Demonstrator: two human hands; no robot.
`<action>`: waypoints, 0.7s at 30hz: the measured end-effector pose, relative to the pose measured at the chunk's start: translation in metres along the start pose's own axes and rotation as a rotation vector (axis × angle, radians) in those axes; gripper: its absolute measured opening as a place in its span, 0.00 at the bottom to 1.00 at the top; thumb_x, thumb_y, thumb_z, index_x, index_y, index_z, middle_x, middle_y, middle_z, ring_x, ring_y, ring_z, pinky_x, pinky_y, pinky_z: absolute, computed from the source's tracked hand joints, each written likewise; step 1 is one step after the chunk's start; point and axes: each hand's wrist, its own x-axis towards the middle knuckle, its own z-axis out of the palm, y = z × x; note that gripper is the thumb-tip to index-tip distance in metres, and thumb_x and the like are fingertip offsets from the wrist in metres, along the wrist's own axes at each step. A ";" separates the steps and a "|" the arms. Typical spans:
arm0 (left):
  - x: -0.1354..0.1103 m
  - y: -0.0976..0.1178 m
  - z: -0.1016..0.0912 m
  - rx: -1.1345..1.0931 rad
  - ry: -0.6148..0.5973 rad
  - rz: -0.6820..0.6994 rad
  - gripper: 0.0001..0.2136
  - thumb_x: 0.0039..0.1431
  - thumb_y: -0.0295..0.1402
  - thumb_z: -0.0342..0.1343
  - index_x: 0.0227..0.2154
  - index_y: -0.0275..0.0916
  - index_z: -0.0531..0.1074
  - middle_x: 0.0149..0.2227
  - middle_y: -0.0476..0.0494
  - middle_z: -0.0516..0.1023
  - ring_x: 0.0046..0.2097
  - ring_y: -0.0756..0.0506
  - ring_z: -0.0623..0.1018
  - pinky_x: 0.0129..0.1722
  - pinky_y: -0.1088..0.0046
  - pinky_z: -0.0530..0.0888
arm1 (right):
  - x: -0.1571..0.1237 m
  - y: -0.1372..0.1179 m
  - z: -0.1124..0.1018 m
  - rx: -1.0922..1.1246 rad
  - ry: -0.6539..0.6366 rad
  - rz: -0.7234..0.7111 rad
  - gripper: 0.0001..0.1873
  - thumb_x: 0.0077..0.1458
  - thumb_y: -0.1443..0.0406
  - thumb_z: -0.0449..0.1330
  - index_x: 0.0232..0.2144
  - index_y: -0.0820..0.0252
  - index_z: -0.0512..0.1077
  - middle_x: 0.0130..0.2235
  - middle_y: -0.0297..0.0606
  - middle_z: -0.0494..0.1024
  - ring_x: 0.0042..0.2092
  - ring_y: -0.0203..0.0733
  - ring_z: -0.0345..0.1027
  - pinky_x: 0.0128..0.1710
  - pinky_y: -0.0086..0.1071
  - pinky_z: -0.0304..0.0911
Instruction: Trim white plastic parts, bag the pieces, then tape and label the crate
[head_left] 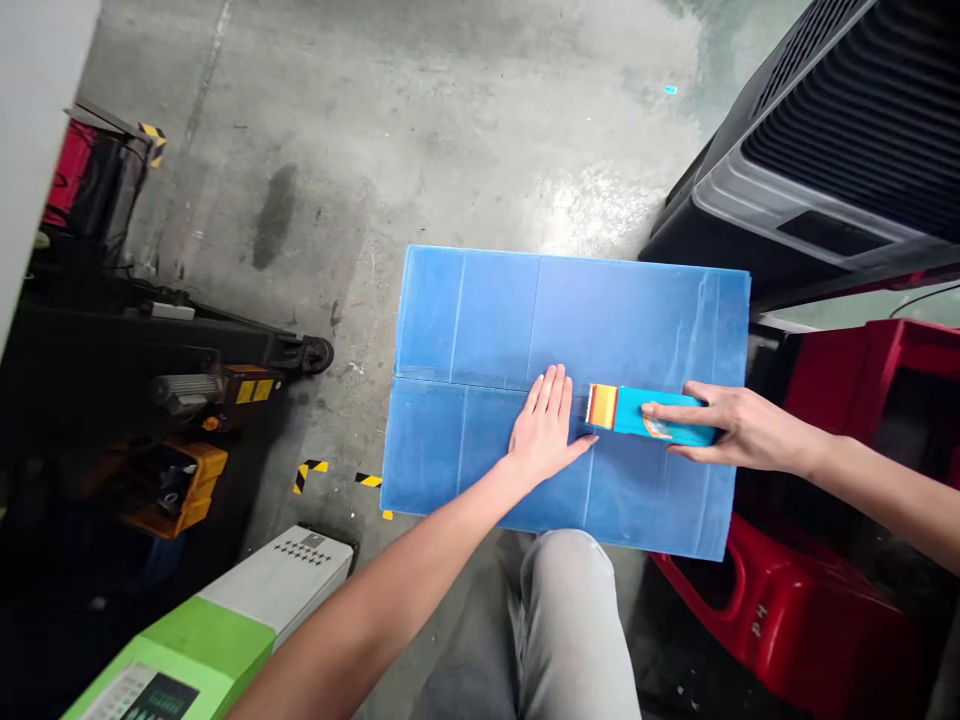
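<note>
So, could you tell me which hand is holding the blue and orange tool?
The right hand holds the tool; the left hand lies flat on the blue plastic sheet.

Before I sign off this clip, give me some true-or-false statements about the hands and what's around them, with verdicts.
1. The left hand lies flat on the blue corrugated plastic sheet. True.
2. The right hand holds a blue box with an orange end. True.
3. The sheet stands upright against a wall. False: it lies flat on the concrete floor.
4. A red housing sits to the left of the sheet. False: the red housing is to its right.
5. A green-and-white machine sits at the lower left of the view. True.
</note>
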 end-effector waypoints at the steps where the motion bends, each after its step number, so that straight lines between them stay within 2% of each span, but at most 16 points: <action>1: 0.000 -0.004 0.000 0.011 -0.001 0.020 0.47 0.63 0.57 0.45 0.68 0.16 0.43 0.72 0.20 0.38 0.73 0.32 0.37 0.73 0.53 0.44 | 0.002 -0.002 -0.002 -0.012 -0.019 0.016 0.28 0.62 0.50 0.57 0.62 0.46 0.69 0.33 0.37 0.65 0.29 0.35 0.61 0.30 0.29 0.61; 4: -0.003 -0.016 0.001 0.023 0.020 0.035 0.48 0.63 0.58 0.45 0.68 0.16 0.45 0.72 0.20 0.39 0.73 0.33 0.38 0.73 0.55 0.43 | 0.008 -0.007 -0.007 -0.056 -0.078 0.069 0.29 0.61 0.50 0.57 0.63 0.45 0.66 0.33 0.36 0.66 0.30 0.36 0.64 0.31 0.28 0.63; 8: -0.003 -0.017 0.003 -0.011 0.053 0.048 0.49 0.62 0.60 0.44 0.68 0.17 0.45 0.72 0.20 0.39 0.73 0.33 0.38 0.72 0.53 0.43 | 0.016 -0.013 -0.014 -0.119 -0.118 0.084 0.30 0.59 0.52 0.60 0.63 0.45 0.66 0.35 0.38 0.69 0.33 0.37 0.67 0.34 0.28 0.64; 13: -0.002 -0.015 0.000 -0.019 0.060 0.058 0.47 0.63 0.58 0.44 0.68 0.17 0.45 0.72 0.20 0.38 0.73 0.33 0.37 0.72 0.53 0.43 | 0.018 -0.014 -0.019 -0.143 -0.176 0.107 0.33 0.56 0.52 0.63 0.63 0.43 0.66 0.37 0.38 0.69 0.27 0.32 0.62 0.32 0.28 0.62; 18: -0.001 -0.016 -0.003 0.002 0.041 0.041 0.45 0.64 0.55 0.45 0.68 0.17 0.45 0.72 0.19 0.39 0.73 0.33 0.37 0.72 0.51 0.46 | 0.024 -0.015 -0.017 -0.086 -0.151 0.113 0.33 0.57 0.50 0.62 0.63 0.43 0.66 0.36 0.38 0.69 0.27 0.33 0.62 0.32 0.28 0.60; 21: -0.001 -0.018 -0.001 0.052 0.042 0.029 0.44 0.65 0.55 0.44 0.68 0.18 0.45 0.71 0.18 0.42 0.73 0.33 0.38 0.71 0.50 0.49 | 0.023 -0.020 -0.026 -0.071 -0.173 0.090 0.33 0.57 0.50 0.62 0.64 0.43 0.64 0.35 0.37 0.68 0.26 0.33 0.62 0.30 0.27 0.57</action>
